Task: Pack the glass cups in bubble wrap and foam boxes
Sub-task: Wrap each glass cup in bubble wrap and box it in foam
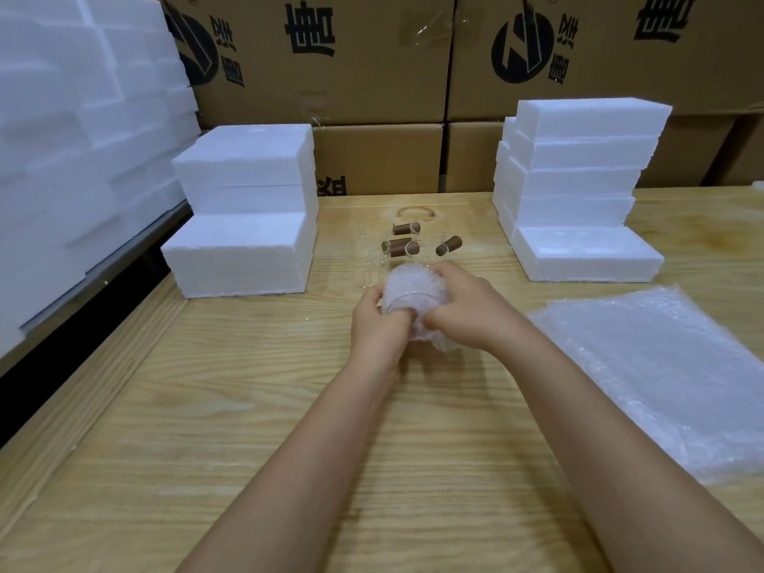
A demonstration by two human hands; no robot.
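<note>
Left hand (374,320) and right hand (459,312) both clutch the cup (407,295) in its wrap (439,344); if that slips loose, the glass could drop onto the bare cups (372,244) just behind.

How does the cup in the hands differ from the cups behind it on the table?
The held cup is covered in bubble wrap; the cups behind are bare clear glass. The left hand and right hand grip the held cup; the cups behind rest on the table, untouched. The cups behind show brown handles; the held cup shows none. Both appear to be clear glass.
</note>
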